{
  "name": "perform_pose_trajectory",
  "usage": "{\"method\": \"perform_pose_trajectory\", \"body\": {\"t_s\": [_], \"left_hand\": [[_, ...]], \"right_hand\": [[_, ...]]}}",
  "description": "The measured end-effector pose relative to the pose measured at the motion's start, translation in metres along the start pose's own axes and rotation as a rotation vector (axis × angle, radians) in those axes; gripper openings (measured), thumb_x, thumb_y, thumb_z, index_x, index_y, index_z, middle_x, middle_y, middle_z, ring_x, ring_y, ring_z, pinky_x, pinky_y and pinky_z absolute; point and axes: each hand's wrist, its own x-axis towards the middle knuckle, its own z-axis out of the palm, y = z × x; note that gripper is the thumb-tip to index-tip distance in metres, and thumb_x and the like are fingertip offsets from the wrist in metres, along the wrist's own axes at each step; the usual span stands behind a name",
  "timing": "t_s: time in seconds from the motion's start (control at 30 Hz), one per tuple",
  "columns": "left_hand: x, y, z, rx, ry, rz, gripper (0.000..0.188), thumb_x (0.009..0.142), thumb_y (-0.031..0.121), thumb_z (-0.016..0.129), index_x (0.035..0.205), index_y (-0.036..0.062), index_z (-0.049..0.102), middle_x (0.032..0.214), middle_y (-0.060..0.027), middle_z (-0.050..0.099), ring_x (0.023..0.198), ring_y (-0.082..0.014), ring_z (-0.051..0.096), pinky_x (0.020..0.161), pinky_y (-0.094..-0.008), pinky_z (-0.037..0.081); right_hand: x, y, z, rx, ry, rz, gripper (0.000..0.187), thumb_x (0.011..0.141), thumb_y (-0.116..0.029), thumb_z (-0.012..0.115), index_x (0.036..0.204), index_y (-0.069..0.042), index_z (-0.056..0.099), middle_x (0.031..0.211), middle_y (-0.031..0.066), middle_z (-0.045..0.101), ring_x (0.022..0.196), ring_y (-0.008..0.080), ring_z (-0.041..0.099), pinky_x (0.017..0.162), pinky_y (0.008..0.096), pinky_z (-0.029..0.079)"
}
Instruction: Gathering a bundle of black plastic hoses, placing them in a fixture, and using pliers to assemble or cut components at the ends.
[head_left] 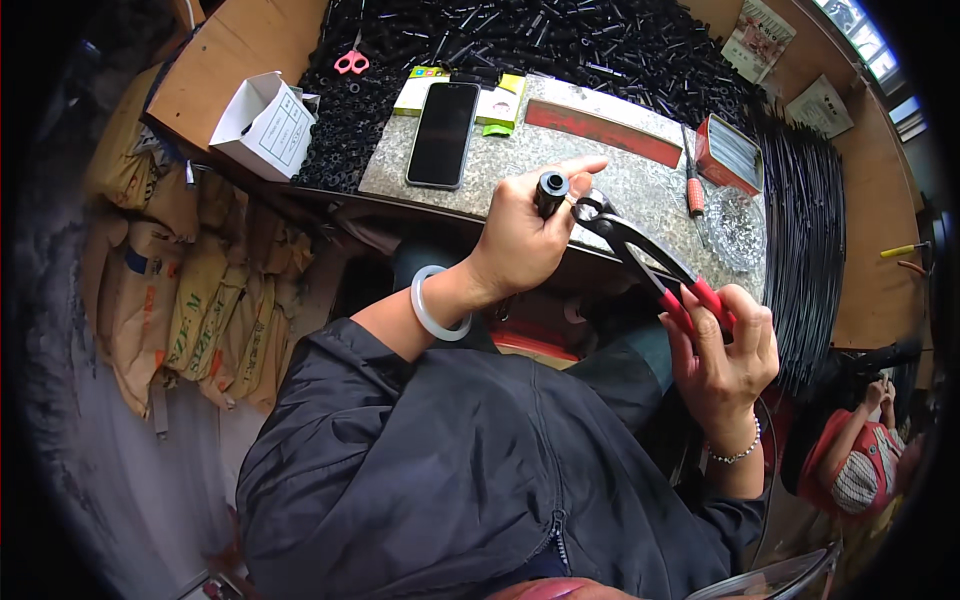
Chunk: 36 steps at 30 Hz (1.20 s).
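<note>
A short black cylindrical part [551, 192] stands upright in my left hand [520, 240], its round ringed end facing up. The fingers are wrapped round it, and the index finger stretches out to the right. My right hand [728, 355] grips the red handles of a pair of dark metal pincers [640, 250]. Their jaws point up and left, close beside the left thumb and fingertips. Whether the jaws hold anything is too small to tell. Both hands hang just over the near edge of the grey speckled worktop [385, 160].
A black phone [443, 135] lies on the worktop, with a red-faced metal bar [600, 132], a red-handled screwdriver [694, 190] and a red-edged tin [728, 155] further right. Black parts [520, 35] are heaped behind. A white box [270, 130] sits left. Another person [865, 460] sits at lower right.
</note>
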Motion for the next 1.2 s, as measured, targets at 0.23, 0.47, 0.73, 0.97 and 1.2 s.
{"method": "perform_pose_trajectory", "body": {"t_s": [0.23,0.47,0.73,0.97,1.2], "left_hand": [[-0.012,0.013,-0.007,-0.058,-0.137,-0.036,0.030,0.096,0.020,0.049,0.112,-0.0017,0.062,0.058,0.0094,0.041,0.054,0.0009,0.033,0.046,-0.0201,0.025],[-0.017,0.009,-0.008,0.007,-0.154,0.009,0.033,0.095,0.022,0.050,0.116,-0.0011,0.060,0.060,0.0078,0.043,0.053,0.0001,0.033,0.046,-0.0202,0.025],[-0.021,0.012,-0.003,0.005,-0.230,0.012,0.032,0.096,0.021,0.049,0.116,-0.0007,0.060,0.056,0.0083,0.043,0.051,0.0003,0.035,0.045,-0.0199,0.027],[-0.021,0.004,-0.003,0.021,-0.204,-0.017,0.032,0.095,0.021,0.049,0.117,-0.0003,0.059,0.057,0.0070,0.044,0.052,-0.0001,0.035,0.046,-0.0202,0.028],[-0.022,0.003,0.002,0.016,-0.205,-0.010,0.031,0.095,0.019,0.049,0.118,0.0002,0.059,0.059,0.0058,0.046,0.052,-0.0008,0.035,0.046,-0.0207,0.028]], "right_hand": [[-0.022,0.012,0.010,1.504,-0.696,0.425,0.025,0.077,-0.014,0.070,0.081,-0.001,0.049,0.066,0.0137,0.057,0.053,0.0270,0.060,0.048,0.0321,0.047],[-0.028,-0.016,0.021,1.329,-0.681,0.394,0.059,0.069,-0.001,0.068,0.119,0.002,0.037,0.086,0.0121,0.056,0.072,0.0202,0.059,0.061,0.0313,0.048],[-0.032,0.000,0.030,2.338,-1.303,0.633,0.053,0.071,-0.005,0.076,0.113,0.003,0.044,0.059,0.0047,0.053,0.044,0.0143,0.054,0.041,0.0240,0.042],[-0.033,-0.006,0.029,1.235,-0.509,0.315,0.049,0.076,0.008,0.056,0.122,0.002,0.042,0.075,0.0139,0.057,0.060,0.0222,0.059,0.051,0.0312,0.048],[-0.028,-0.014,0.030,1.180,-0.668,0.335,0.073,0.079,-0.005,0.064,0.140,-0.001,0.024,0.089,0.0058,0.051,0.075,0.0154,0.051,0.073,0.0268,0.044]]}}
